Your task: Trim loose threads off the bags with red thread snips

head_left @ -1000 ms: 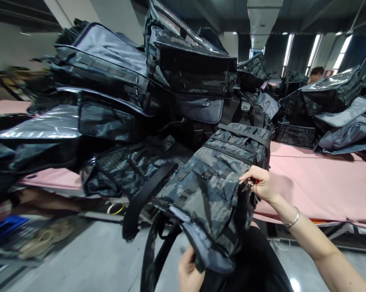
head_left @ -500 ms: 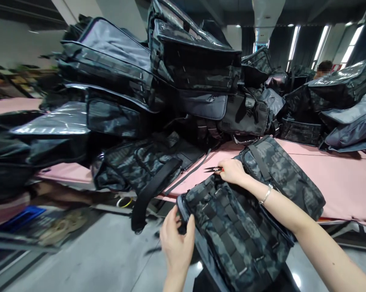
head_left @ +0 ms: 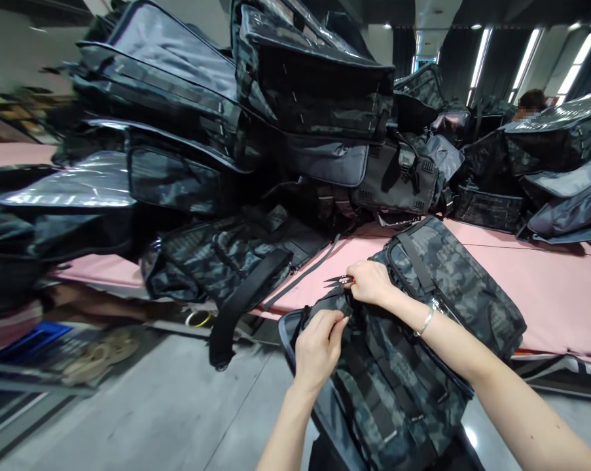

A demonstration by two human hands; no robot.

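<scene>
A dark camouflage backpack [head_left: 393,386] leans at the table's front edge, with webbing strips across its front panel. At its top edge my left hand [head_left: 319,343] has thumb and fingertips pinched on the bag's dark fabric or strap; the exact bit is hidden. My right hand [head_left: 371,282] curls around small black thread snips [head_left: 338,281], whose blades point left. That hand also rests against the top of the bag. A camouflage flap section [head_left: 452,281] with a wide strap lies on the table beneath my right forearm.
Camouflage bags [head_left: 315,91] are heaped high along the pink table [head_left: 565,288]. Another bag [head_left: 216,255] lies to the left, its black strap [head_left: 246,307] hanging over the edge. A tape roll [head_left: 198,318] and sandals [head_left: 101,353] show below. A person [head_left: 529,104] is at the far right.
My left hand has moved up and right from the bag's left side and its fingers have closed at the top edge. The right hand keeps the snips, nearly in place.
</scene>
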